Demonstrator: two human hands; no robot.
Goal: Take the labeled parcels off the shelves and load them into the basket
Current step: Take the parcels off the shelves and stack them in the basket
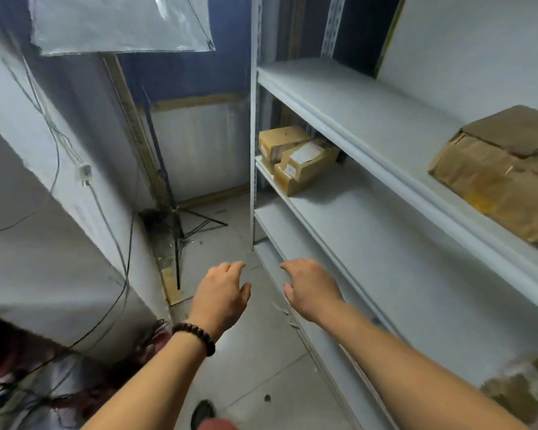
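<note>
Left hand (222,293) and right hand (312,287) both empty, fingers loosely curled, held out over floor; labelled parcels (295,159) sit at far end of middle shelf (370,231); step closer, grip one squarely from both sides; basket unseen.

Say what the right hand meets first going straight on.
Right hand points ahead and left; the way looks free nearby, then likely the shelf post or the tripod legs beyond. Depth unclear.

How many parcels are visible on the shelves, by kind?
Small yellow boxes, far end of the middle shelf: 2 clear (perhaps another beneath)
Large brown parcel, upper shelf: 1
Blurred brown parcel, lower right: 1
Total: 4
</note>
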